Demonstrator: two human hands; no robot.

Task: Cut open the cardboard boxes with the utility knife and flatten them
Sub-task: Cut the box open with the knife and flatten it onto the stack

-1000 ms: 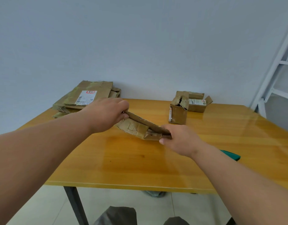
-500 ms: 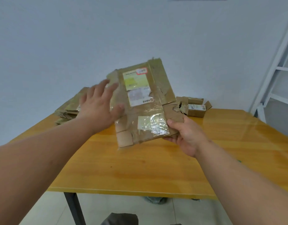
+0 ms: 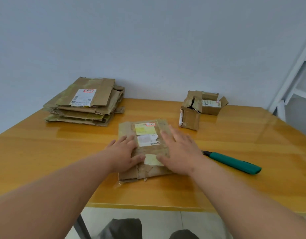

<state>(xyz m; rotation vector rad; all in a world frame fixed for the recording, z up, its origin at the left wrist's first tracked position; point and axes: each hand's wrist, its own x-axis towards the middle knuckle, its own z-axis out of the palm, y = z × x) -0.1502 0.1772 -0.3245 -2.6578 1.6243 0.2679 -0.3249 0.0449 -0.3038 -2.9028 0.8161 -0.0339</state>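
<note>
A flattened cardboard box (image 3: 146, 135) with yellow and white labels lies flat on the middle of the orange table (image 3: 45, 152). My left hand (image 3: 123, 152) presses on its left side with straight fingers. My right hand (image 3: 180, 150) presses on its right side, palm down. A green utility knife (image 3: 235, 163) lies on the table just right of my right hand. Two small cardboard boxes still stand at the back right: a torn upright one (image 3: 191, 111) and an open one (image 3: 211, 105) behind it.
A stack of several flattened boxes (image 3: 86, 102) sits at the back left against the grey wall. A white metal frame (image 3: 297, 75) stands at the right. The table's front edge (image 3: 148, 205) runs below my forearms, with my knees under it.
The flattened box was held up in the air between both hands; now it lies on the table and both palms press it down. The knife has come into view.
</note>
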